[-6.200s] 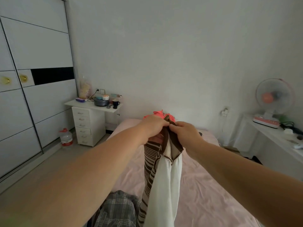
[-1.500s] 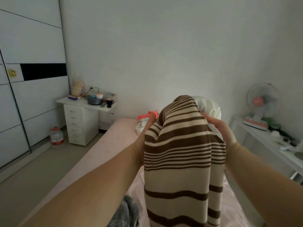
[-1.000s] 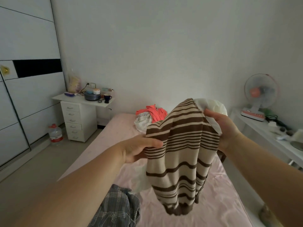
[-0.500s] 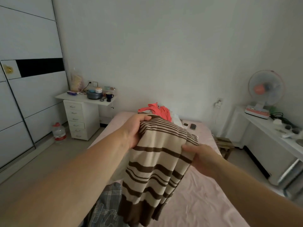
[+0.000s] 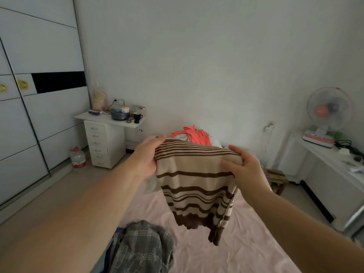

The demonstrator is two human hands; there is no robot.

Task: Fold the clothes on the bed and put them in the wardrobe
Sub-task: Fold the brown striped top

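Observation:
A cream sweater with brown stripes (image 5: 195, 186) hangs doubled over in the air above the pink bed (image 5: 246, 243). My left hand (image 5: 147, 156) grips its top left corner and my right hand (image 5: 243, 168) grips the top right corner. A grey plaid garment (image 5: 141, 247) lies crumpled at the bed's near end. A pile of orange and white clothes (image 5: 195, 135) sits at the far end, partly hidden behind the sweater. The white sliding-door wardrobe (image 5: 39, 107) with its doors closed fills the left wall.
A white drawer unit (image 5: 106, 142) with a pot and a mug stands beside the wardrobe, a water bottle (image 5: 77, 158) on the floor next to it. At the right are a white desk (image 5: 332, 174) with a fan (image 5: 328, 113) and a small wooden stool (image 5: 275, 178).
The sweater was swung down and doubled over. My hands have spread apart along its top fold, and it now hangs shorter and flatter than half a second ago.

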